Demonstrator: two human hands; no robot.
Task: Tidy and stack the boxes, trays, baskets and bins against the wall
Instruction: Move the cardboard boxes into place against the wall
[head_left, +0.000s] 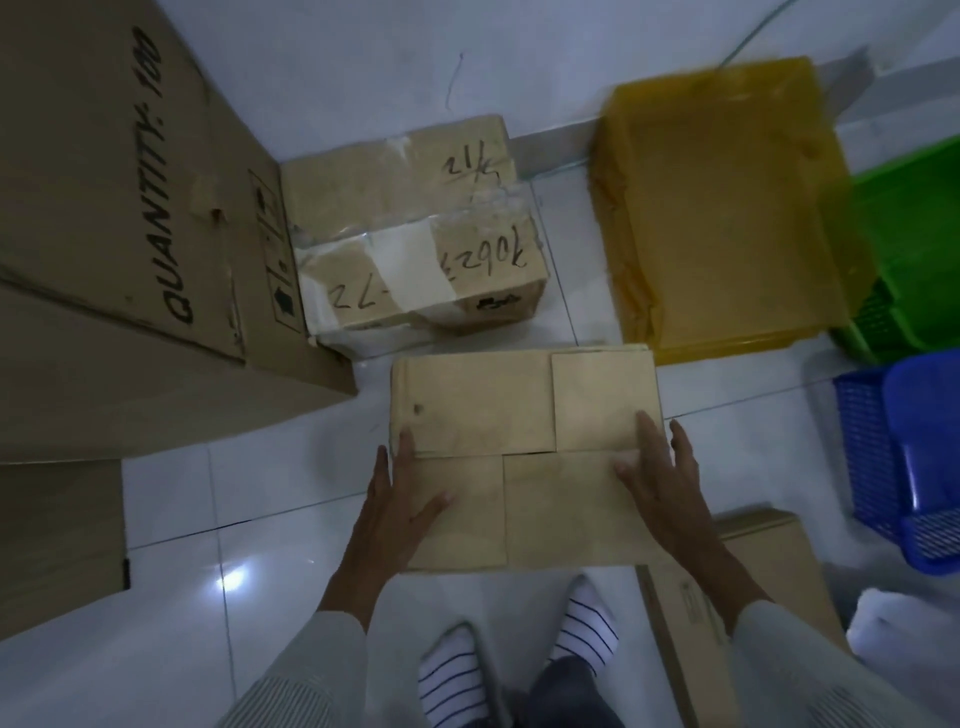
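Now both hands, left (397, 496) and right (660, 480), flat with straight fingers on sides of plain box (524, 457), mid-floor, apart from wall. Beyond: taped box (415, 228), yellow bin (727, 208) already near wall. Green basket (914, 249), blue basket (904, 457), flat carton (769, 561) probably still unstacked.

Big brown box (130, 208), side: "QUANTITY: 100" in black, small arrow signs next to it. Taped small box (415, 234), top: handwritten "21", "70623", "72", upside down. Rest too blurry.

Both hands, left hand (400, 493), right hand (660, 478), flat on closed cardboard box (493, 410)
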